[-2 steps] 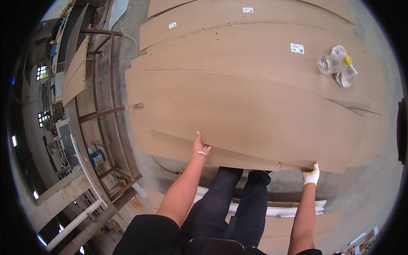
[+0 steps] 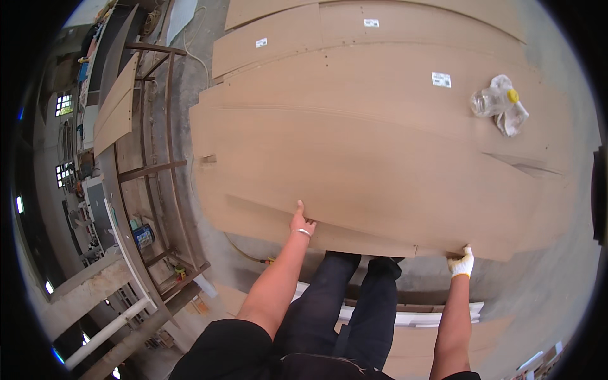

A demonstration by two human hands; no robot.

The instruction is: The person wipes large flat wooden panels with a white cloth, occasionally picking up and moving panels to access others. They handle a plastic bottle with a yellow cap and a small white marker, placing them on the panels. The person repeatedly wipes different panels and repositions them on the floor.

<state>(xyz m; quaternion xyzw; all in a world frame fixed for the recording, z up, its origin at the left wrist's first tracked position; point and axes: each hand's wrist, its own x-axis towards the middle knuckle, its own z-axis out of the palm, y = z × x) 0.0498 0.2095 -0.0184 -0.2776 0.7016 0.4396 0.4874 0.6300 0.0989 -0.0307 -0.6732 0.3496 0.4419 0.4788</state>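
A large thin brown wood panel (image 2: 354, 171) lies slanted over other sheets, its near edge toward me. Bare but for a white band at the wrist, my left hand (image 2: 303, 221) grips that edge left of the middle, thumb on top and fingers under it. Farther along, near the panel's right corner, my right hand (image 2: 462, 262) wears a white knit glove and holds the same edge, thumb above. The panel hides most of the fingers of both hands. Part of a lower brown sheet (image 2: 266, 218) shows beneath the near edge.
A clear bottle (image 2: 486, 102) with a yellow cap lies on a white cloth (image 2: 510, 121) at the far right. More sheets with white labels (image 2: 441, 80) spread beyond. Left stands a rusty metal frame (image 2: 172, 126). White strips (image 2: 411, 316) lie behind my legs.
The whole view has shifted slightly. Both hands keep their hold on the panel's near edge, and any movement of the panel itself is too small to make out.
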